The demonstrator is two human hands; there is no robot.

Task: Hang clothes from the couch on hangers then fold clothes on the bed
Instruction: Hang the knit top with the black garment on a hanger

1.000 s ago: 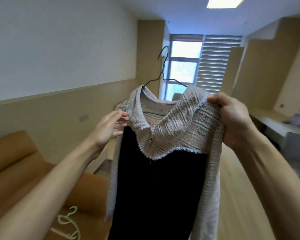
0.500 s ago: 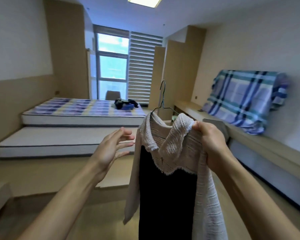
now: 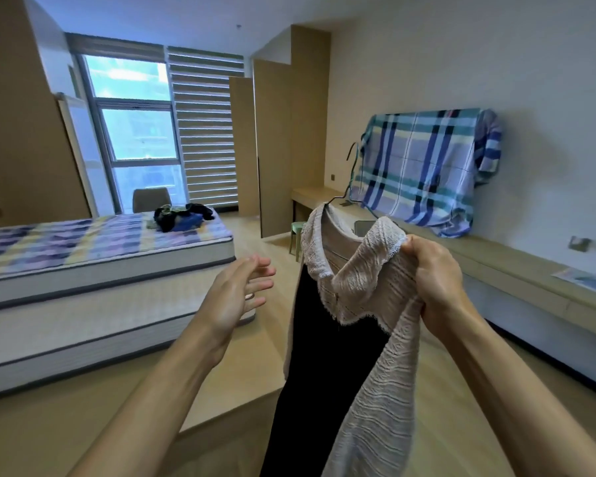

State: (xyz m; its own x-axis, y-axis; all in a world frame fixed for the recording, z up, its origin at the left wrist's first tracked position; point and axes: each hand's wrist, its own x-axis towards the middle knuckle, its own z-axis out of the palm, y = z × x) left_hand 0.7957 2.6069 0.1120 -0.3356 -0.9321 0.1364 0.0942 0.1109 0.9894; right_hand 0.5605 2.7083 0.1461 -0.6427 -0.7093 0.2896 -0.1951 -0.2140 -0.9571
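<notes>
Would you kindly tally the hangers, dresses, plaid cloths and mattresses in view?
Hanger: 1
Dress: 1
Plaid cloths: 2
Mattresses: 2
Total: 6

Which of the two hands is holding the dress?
The right hand grips the dress at its lace shoulder; the left hand is open beside it, apart from the cloth and holding nothing.

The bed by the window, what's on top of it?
A heap of dark clothes with something blue in it, on the checked sheet of the bed. What's under the heap is hidden.
</notes>
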